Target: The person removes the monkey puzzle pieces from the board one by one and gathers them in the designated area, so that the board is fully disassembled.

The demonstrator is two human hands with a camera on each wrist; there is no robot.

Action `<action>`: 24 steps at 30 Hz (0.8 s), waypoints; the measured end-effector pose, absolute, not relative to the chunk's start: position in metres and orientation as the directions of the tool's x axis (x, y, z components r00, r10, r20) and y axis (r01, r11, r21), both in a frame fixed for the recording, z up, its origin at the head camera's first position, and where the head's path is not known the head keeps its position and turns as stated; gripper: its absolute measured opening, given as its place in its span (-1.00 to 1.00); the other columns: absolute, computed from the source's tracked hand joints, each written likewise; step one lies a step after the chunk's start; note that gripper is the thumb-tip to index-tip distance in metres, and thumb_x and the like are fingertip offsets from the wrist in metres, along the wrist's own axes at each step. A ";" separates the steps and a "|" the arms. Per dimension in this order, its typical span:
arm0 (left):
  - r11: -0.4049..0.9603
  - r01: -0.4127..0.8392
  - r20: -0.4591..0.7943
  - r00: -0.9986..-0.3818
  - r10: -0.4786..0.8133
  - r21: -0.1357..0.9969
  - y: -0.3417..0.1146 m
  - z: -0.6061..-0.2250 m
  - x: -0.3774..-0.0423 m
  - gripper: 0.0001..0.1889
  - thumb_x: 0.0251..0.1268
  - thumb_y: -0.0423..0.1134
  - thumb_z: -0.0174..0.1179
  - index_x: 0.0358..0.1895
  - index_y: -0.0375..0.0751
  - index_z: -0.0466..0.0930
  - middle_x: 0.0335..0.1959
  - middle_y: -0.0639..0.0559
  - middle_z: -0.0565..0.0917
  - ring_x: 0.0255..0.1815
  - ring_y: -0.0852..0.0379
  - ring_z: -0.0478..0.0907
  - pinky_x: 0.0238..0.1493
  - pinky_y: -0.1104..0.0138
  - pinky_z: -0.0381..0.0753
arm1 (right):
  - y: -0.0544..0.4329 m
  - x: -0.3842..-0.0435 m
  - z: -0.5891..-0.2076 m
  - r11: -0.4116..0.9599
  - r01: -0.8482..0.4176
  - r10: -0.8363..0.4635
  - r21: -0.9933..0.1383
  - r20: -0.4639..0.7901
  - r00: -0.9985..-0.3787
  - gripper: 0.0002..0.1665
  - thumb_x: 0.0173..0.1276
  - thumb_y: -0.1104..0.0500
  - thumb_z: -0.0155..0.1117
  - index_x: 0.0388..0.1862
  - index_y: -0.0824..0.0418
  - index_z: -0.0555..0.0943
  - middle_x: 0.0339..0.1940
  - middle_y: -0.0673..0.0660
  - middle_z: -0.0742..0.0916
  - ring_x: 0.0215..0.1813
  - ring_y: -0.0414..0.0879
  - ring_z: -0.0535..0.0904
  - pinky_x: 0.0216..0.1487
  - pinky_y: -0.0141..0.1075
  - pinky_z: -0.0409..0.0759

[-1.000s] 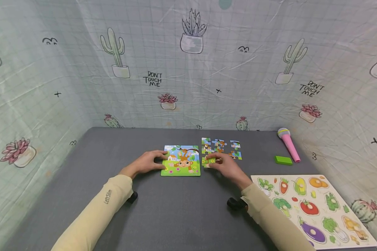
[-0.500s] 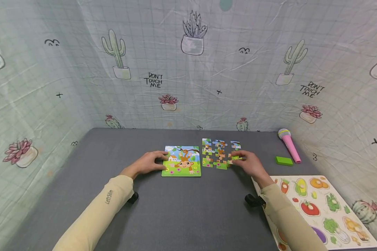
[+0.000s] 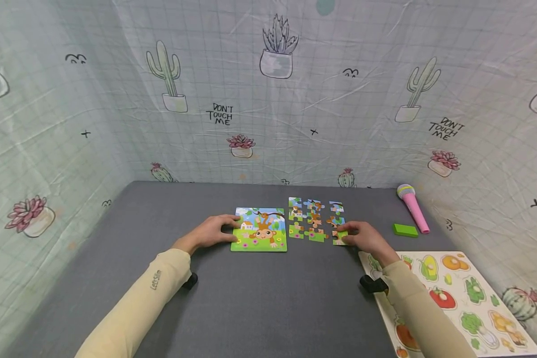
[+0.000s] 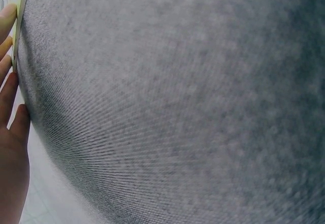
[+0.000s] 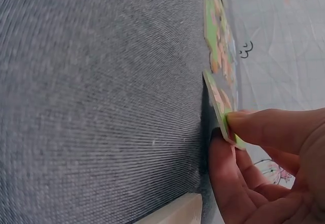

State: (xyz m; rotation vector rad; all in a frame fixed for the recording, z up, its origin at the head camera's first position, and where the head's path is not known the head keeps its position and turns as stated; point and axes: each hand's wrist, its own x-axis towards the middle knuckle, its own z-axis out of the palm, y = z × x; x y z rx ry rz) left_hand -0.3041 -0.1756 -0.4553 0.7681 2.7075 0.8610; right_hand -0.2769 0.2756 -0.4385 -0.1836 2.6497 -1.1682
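In the head view, my left hand [image 3: 212,231] rests at the left edge of a square puzzle board [image 3: 260,243] with a monkey picture. The left wrist view shows those fingers [image 4: 7,102] only partly, touching the board's edge [image 4: 19,26]. My right hand [image 3: 366,238] pinches a green puzzle piece [image 3: 338,238] between thumb and fingers, at the near right of the loose pieces. In the right wrist view, this puzzle piece [image 5: 219,104] is tilted over the grey table. Its outer end is covered by my thumb [image 5: 254,125].
Several loose puzzle pieces [image 3: 314,219] lie in rows right of the board. Behind them on the right are a green block [image 3: 404,230] and a pink toy microphone [image 3: 414,210]. A vegetable picture board [image 3: 467,271] lies partly under my right forearm. A printed curtain [image 3: 268,109] stands behind.
My right hand has carried the green puzzle piece rightward, from beside the monkey board to the near right of the loose pieces. My left hand has stayed at the board's left edge.
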 end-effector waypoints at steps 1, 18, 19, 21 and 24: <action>0.696 0.419 -0.030 -0.845 0.534 0.583 -0.175 -0.455 -0.304 -0.54 0.27 -0.07 0.33 0.19 -0.19 0.61 0.43 -0.06 0.37 0.47 -0.15 0.20 0.42 -0.08 0.21 | 0.276 -0.277 -0.439 0.680 -0.030 -0.211 -0.733 -0.156 -0.965 -0.61 0.36 0.32 0.24 0.16 0.37 0.60 0.17 0.36 0.58 0.08 0.17 0.49 -0.11 -0.11 0.56; 0.695 0.424 -0.025 -0.844 0.536 0.581 -0.173 -0.456 -0.304 -0.54 0.27 -0.09 0.33 0.18 -0.20 0.61 0.43 -0.06 0.37 0.47 -0.14 0.20 0.43 -0.06 0.21 | 0.277 -0.276 -0.441 0.713 -0.102 -0.235 -0.694 -0.099 -0.967 -0.66 0.32 0.36 0.25 0.08 0.41 0.62 0.03 0.36 0.66 -0.03 0.17 0.61 -0.06 -0.03 0.62; 0.694 0.425 -0.023 -0.844 0.536 0.582 -0.173 -0.456 -0.304 -0.54 0.27 -0.09 0.33 0.18 -0.20 0.61 0.43 -0.06 0.37 0.47 -0.14 0.20 0.43 -0.06 0.21 | 0.277 -0.276 -0.442 0.714 -0.106 -0.237 -0.692 -0.097 -0.967 -0.66 0.32 0.36 0.25 0.08 0.41 0.62 0.03 0.37 0.66 -0.03 0.17 0.61 -0.06 -0.02 0.62; 0.691 0.429 -0.019 -0.842 0.539 0.582 -0.174 -0.456 -0.304 -0.54 0.27 -0.09 0.33 0.18 -0.20 0.61 0.43 -0.06 0.37 0.47 -0.15 0.21 0.43 -0.07 0.22 | 0.277 -0.275 -0.442 0.710 -0.109 -0.239 -0.695 -0.092 -0.967 -0.66 0.31 0.37 0.25 0.07 0.41 0.62 0.03 0.37 0.66 -0.03 0.18 0.62 -0.06 -0.01 0.62; 0.688 0.423 -0.026 -0.842 0.539 0.590 -0.175 -0.456 -0.304 -0.54 0.28 -0.08 0.32 0.19 -0.19 0.61 0.43 -0.05 0.37 0.48 -0.14 0.20 0.43 -0.06 0.21 | 0.277 -0.275 -0.443 0.712 -0.121 -0.250 -0.691 -0.088 -0.964 -0.67 0.33 0.36 0.24 0.07 0.41 0.62 0.03 0.37 0.67 -0.03 0.19 0.62 -0.06 0.00 0.62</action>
